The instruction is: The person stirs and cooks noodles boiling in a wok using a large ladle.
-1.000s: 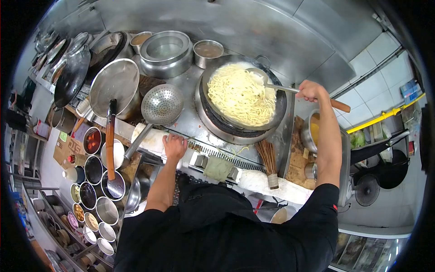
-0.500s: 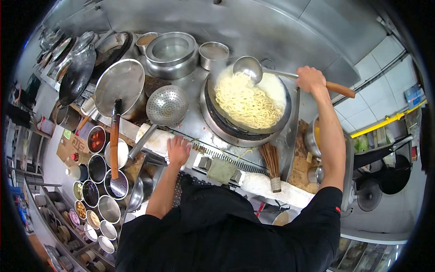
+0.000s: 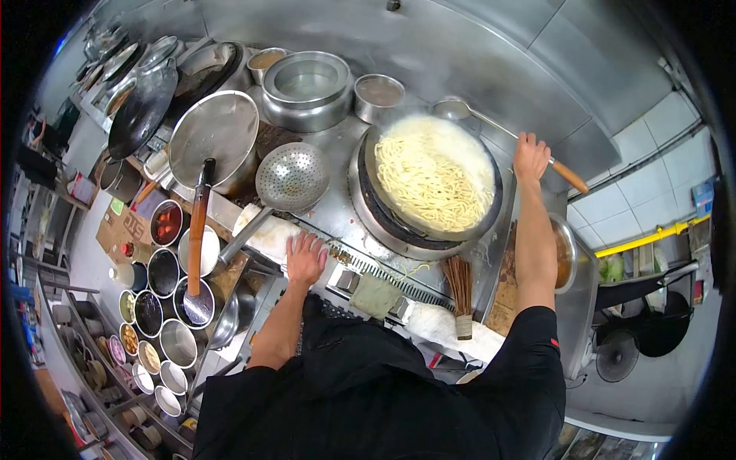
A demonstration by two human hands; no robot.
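Note:
My right hand (image 3: pixel 530 159) is closed around the shaft of a ladle (image 3: pixel 491 123), close to its wooden handle. The ladle's bowl (image 3: pixel 451 110) is at the far edge of a wok (image 3: pixel 500 184), beyond the food. Thick pale noodles (image 3: pixel 429 180) lie in whitish, foamy liquid inside the wok. At the stove's front edge, my left hand (image 3: pixel 306 259) rests with its fingers spread, holding nothing. Beside it lies a folded white cloth (image 3: pixel 264 236). Just past those fingers, a perforated strainer (image 3: pixel 293 178) sits with its handle slanting toward the seasoning pots.
A bamboo brush (image 3: pixel 458 287) lies at the front edge, right of a greenish cloth (image 3: pixel 375 293). Lidless metal pots (image 3: pixel 307 92) stand along the back. Several seasoning containers (image 3: pixel 163 272) crowd the left. A metal bowl (image 3: pixel 566 253) is beyond my right forearm.
My right hand has moved the ladle's bowl off the noodles to the wok's far edge. My left hand stays at the front edge. The camera view has shifted slightly.

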